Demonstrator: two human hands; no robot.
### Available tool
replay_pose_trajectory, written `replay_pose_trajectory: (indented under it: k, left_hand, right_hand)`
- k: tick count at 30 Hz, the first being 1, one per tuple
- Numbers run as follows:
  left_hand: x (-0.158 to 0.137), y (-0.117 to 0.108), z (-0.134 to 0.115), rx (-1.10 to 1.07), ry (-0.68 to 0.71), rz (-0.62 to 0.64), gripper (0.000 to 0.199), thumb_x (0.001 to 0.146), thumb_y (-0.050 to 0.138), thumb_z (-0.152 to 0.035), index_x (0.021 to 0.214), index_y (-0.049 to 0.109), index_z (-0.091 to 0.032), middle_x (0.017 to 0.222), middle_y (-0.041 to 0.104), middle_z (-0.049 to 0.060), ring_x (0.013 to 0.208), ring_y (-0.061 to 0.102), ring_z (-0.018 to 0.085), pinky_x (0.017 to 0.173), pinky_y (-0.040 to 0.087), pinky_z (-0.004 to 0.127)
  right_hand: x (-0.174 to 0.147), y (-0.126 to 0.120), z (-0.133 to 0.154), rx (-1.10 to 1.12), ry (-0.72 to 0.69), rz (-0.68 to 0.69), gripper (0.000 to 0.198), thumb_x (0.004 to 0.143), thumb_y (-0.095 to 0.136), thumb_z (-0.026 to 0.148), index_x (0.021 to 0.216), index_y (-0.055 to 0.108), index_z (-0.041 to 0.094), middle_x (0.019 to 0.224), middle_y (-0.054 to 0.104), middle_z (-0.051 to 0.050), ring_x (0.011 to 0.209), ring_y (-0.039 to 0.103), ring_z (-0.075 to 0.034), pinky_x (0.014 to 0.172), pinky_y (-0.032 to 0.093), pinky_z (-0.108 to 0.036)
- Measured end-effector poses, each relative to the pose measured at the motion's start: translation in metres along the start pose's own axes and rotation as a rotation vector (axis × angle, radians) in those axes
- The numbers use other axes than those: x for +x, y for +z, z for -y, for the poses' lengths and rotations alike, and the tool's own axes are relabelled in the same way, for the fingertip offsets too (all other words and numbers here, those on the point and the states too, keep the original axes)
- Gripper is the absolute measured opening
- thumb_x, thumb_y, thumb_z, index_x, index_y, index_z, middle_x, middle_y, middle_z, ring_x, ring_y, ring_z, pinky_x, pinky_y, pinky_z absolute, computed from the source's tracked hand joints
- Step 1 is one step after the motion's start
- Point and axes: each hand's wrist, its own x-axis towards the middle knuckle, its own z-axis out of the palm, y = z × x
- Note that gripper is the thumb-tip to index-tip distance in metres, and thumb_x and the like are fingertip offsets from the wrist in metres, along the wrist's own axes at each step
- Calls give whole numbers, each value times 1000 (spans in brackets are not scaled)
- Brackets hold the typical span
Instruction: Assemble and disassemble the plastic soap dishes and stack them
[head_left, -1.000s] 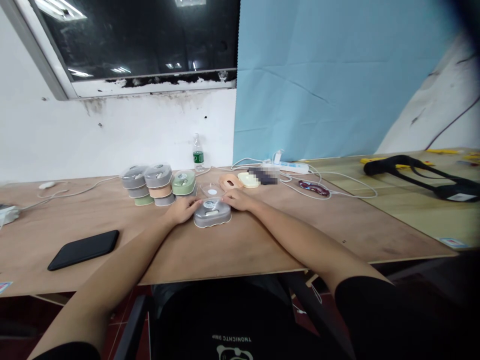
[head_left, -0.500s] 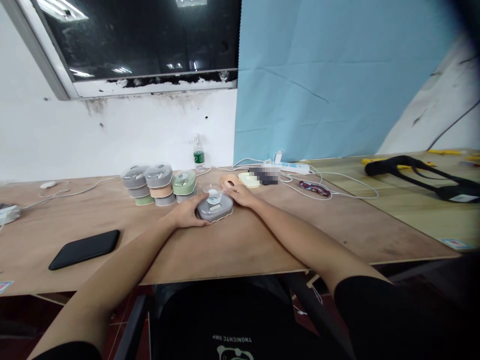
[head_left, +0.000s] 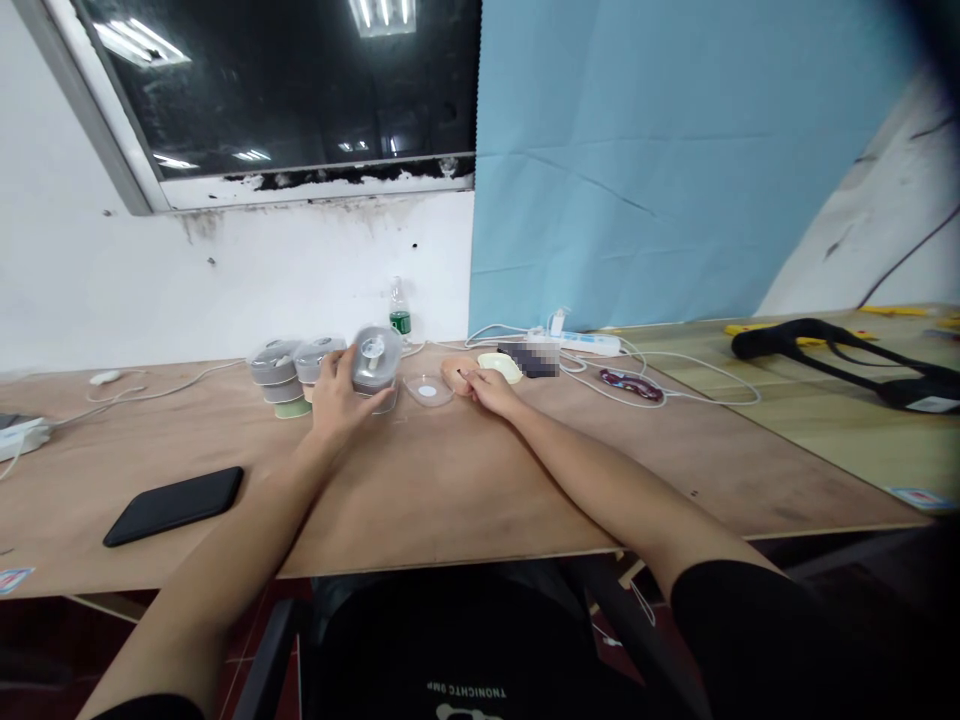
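Note:
My left hand (head_left: pixel 339 393) is at the stacks, its fingers and thumb round a grey box (head_left: pixel 364 372) with a clear lid and a round label. That box sits on top of the right-hand stack, whose lower part is mostly hidden. My right hand (head_left: pixel 491 390) has its fingers closed on the edge of an orange box part (head_left: pixel 454 370) with a dark slot. A clear lid (head_left: pixel 429 391) with a white round label lies on the table between my hands. Just beyond my right hand is a pale yellow box part (head_left: pixel 501 367).
Two more stacks of lidded boxes (head_left: pixel 274 362) stand to the left. A black phone-like slab (head_left: pixel 174 506) lies front left. Behind are a bottle (head_left: pixel 400 310), a power strip (head_left: pixel 589 342) and white cables. A dark red patterned object (head_left: pixel 631 384) and a black frame (head_left: pixel 847 365) lie right.
My left hand has carried the grey box left and back onto the right-hand stack. My right hand has let go of that box and closed on the orange part.

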Motion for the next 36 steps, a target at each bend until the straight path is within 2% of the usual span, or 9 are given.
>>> replay_pose_trajectory:
  k: [3, 7, 19, 25, 29, 36]
  left_hand:
    - [3, -3, 4, 64, -112, 34, 90, 68, 65, -65, 142, 35, -24, 138, 42, 15, 115, 53, 35, 93, 46, 46]
    - [4, -1, 5, 104, -162, 61, 91, 70, 60, -71, 142, 34, -22, 140, 40, 18, 118, 51, 37, 92, 45, 49]
    - [5, 3, -1, 113, -84, 64, 91, 73, 58, -67, 142, 31, -14, 141, 35, 22, 122, 48, 38, 91, 47, 46]
    - [9, 4, -1, 160, -131, 62, 89, 76, 54, -67, 145, 27, -16, 142, 36, 22, 117, 51, 39, 88, 47, 49]
    - [13, 4, 1, 172, -151, 52, 82, 79, 53, -64, 143, 31, -19, 143, 36, 21, 110, 56, 37, 83, 49, 49]
    - [16, 12, 6, 154, -131, -2, 66, 85, 54, -49, 140, 35, -19, 141, 39, 19, 111, 56, 34, 84, 49, 45]
  right_hand:
    - [-1, 2, 4, -15, -19, 20, 54, 87, 40, 61, 56, 53, 18, 49, 54, 1, 52, 50, -12, 55, 35, -24]
    - [-2, 1, 6, -22, -20, 26, 53, 87, 40, 60, 56, 52, 18, 50, 54, 1, 52, 50, -12, 56, 35, -24]
    - [-3, 1, 4, -32, -16, 15, 52, 87, 41, 59, 57, 53, 18, 50, 55, 0, 53, 50, -13, 57, 35, -25]
    - [-3, 1, 5, -42, -39, 17, 53, 87, 40, 59, 57, 53, 18, 51, 54, 0, 54, 50, -12, 56, 34, -24]
    - [-4, 0, 7, -31, -30, 17, 52, 87, 41, 59, 57, 54, 18, 49, 54, 1, 52, 49, -12, 56, 34, -24]
    - [-5, -1, 8, -20, -33, 29, 51, 87, 41, 58, 59, 55, 18, 50, 54, 1, 53, 49, -13, 56, 35, -24]
